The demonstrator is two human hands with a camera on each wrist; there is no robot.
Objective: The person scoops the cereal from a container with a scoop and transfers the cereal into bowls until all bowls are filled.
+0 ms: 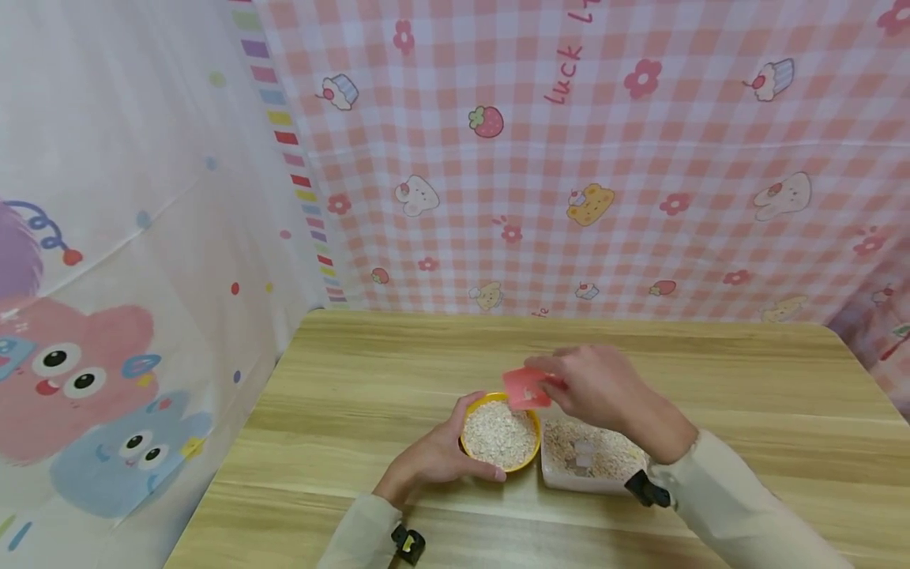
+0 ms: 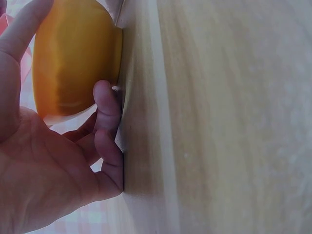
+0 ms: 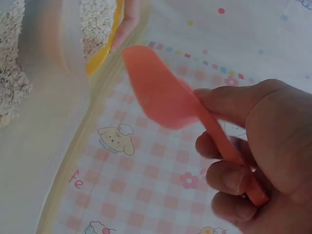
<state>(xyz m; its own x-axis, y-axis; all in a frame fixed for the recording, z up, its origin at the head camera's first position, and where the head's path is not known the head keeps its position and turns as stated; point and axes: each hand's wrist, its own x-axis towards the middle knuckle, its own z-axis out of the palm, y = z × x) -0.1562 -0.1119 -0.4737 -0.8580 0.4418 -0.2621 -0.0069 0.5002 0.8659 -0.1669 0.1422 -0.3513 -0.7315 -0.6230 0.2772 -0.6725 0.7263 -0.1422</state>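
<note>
My left hand [image 1: 449, 451] holds a yellow bowl [image 2: 73, 58] from its left side, thumb along the near rim. Pale oat flakes [image 1: 499, 434] fill the bowl, which stands on the table. In my right hand [image 1: 593, 387] is a pink scoop [image 3: 163, 92], its handle gripped by curled fingers with the thumb on top. In the head view, the scoop's blade hangs tilted over the bowl's upper right rim, with a few flakes on it. Just right of the bowl sits a see-through plastic box [image 1: 583, 484] of oat flakes, partly covered by the right forearm.
A wood-grain table [image 1: 370, 356] bears everything. Behind it hangs a pink checked cloth [image 1: 441, 158], and a white cloth with cartoon figures [image 1: 128, 261] hangs at the left. Dark straps [image 1: 408, 544] sit at both wrists.
</note>
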